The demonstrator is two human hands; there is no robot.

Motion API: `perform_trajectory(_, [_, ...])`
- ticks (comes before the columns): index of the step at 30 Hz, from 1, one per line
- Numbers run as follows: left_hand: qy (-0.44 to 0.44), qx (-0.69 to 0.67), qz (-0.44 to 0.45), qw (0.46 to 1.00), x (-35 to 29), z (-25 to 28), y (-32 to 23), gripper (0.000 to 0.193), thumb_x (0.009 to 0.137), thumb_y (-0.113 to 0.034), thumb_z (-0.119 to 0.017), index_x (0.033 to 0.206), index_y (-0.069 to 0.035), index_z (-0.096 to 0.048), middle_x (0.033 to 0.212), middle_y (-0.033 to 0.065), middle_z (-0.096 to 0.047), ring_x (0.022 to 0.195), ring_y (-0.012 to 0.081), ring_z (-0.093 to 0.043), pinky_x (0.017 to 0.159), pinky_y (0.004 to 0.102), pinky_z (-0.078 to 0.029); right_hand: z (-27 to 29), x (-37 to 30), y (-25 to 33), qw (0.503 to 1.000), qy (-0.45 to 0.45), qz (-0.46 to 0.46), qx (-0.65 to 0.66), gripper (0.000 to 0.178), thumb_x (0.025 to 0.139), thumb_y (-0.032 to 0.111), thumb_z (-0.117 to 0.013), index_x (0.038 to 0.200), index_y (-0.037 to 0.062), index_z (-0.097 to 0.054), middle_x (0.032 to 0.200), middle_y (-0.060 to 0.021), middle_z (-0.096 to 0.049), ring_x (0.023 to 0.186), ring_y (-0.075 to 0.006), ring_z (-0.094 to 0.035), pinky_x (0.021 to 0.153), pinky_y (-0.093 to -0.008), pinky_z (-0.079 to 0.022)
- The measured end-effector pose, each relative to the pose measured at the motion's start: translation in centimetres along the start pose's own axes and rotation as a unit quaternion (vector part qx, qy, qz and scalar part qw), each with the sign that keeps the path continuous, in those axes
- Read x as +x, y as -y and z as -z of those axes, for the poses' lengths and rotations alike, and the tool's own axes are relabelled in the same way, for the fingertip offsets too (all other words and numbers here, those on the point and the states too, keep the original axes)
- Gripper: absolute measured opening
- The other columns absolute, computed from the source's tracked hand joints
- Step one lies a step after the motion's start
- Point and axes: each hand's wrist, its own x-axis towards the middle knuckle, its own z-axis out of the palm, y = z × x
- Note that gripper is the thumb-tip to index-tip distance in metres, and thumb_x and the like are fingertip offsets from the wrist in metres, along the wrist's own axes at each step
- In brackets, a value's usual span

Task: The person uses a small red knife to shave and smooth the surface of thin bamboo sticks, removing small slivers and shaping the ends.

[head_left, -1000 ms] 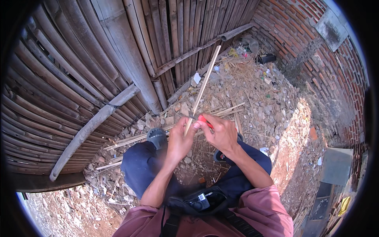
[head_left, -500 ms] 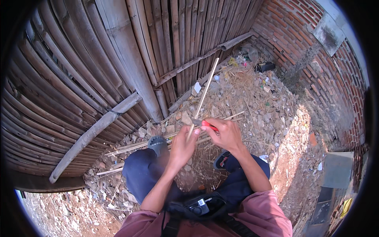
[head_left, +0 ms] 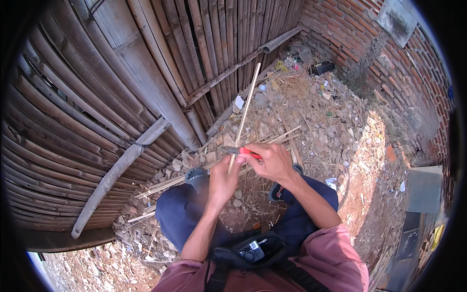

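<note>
Closed round the lower end of a thin pale bamboo stick [head_left: 248, 104], my left hand [head_left: 224, 180] keeps it slanting up and away from me. My right hand [head_left: 270, 163] grips a red-handled knife [head_left: 251, 153], its short grey blade crossing the stick just above my left thumb. The two hands almost touch over the space between my knees. Fingers cover much of the knife's handle, and the lower end of the stick is partly hidden by my left hand.
More split bamboo strips [head_left: 165, 185] lie on the rubble ground [head_left: 321, 141] beyond and beside my feet. A bamboo wall [head_left: 141, 73] rises at the left, with a brick wall [head_left: 335, 34] at the far right. A black pouch [head_left: 250, 250] rests at my waist.
The knife blade now sticks out farther left across the stick. Both hands keep their hold, and the whole view has shifted slightly.
</note>
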Motion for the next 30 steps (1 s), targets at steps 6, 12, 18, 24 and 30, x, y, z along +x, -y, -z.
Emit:
perform_trajectory(6, [0.001, 0.032, 0.025, 0.999, 0.1, 0.0, 0.1, 0.041, 0.11, -0.037, -0.064, 0.112, 0.002, -0.073, 0.077, 0.0207, -0.068, 0.072, 0.0168, -0.062, 0.072, 0.0425, -0.052, -0.4, -0.1, 0.8, 0.999, -0.019, -0.01, -0.042, 0.023, 0.097, 0.026, -0.075, 0.108, 0.0069, -0.081, 0.094, -0.0161, -0.08, 0.075, -0.0358, -0.077, 0.064, -0.0429, -0.06])
perform_trajectory(12, [-0.003, 0.036, 0.036, 0.999, 0.4, -0.2, -0.6, 0.043, 0.111, -0.04, -0.063, 0.113, 0.001, -0.075, 0.07, 0.0176, -0.064, 0.068, 0.0157, -0.056, 0.07, 0.0424, -0.051, -0.7, -0.2, 1.2, 0.996, -0.03, -0.019, -0.078, 0.023, 0.098, 0.027, -0.073, 0.11, 0.0082, -0.078, 0.089, -0.0152, -0.079, 0.072, -0.0356, -0.076, 0.06, -0.0442, -0.059])
perform_trajectory(18, [0.01, 0.056, 0.075, 0.996, 0.7, 0.1, -0.8, 0.046, 0.11, -0.043, -0.063, 0.112, 0.001, -0.076, 0.063, 0.014, -0.057, 0.064, 0.0152, -0.051, 0.065, 0.0427, -0.049, -1.7, -0.5, 1.1, 0.992, -0.076, -0.009, -0.097, 0.026, 0.102, 0.031, -0.07, 0.112, 0.0066, -0.076, 0.08, -0.0168, -0.076, 0.064, -0.0351, -0.075, 0.055, -0.0457, -0.058])
perform_trajectory(24, [0.002, 0.064, 0.073, 0.995, 0.7, 0.2, -1.0, 0.048, 0.11, -0.045, -0.063, 0.111, 0.001, -0.076, 0.061, 0.0163, -0.056, 0.061, 0.0176, -0.049, 0.064, 0.0442, -0.048, -2.1, -0.4, 1.3, 0.992, -0.091, -0.008, -0.09, 0.026, 0.103, 0.03, -0.069, 0.114, 0.0068, -0.075, 0.081, -0.0173, -0.076, 0.064, -0.0357, -0.074, 0.054, -0.0456, -0.058])
perform_trajectory(30, [-0.016, 0.066, 0.052, 0.996, 0.7, 0.2, -0.7, 0.049, 0.111, -0.045, -0.061, 0.113, 0.002, -0.076, 0.064, 0.0187, -0.059, 0.059, 0.021, -0.055, 0.064, 0.0465, -0.049, -2.1, -0.2, 1.6, 0.993, -0.069, -0.03, -0.096, 0.026, 0.101, 0.029, -0.071, 0.116, 0.0081, -0.076, 0.086, -0.0171, -0.077, 0.068, -0.0361, -0.075, 0.058, -0.0446, -0.059])
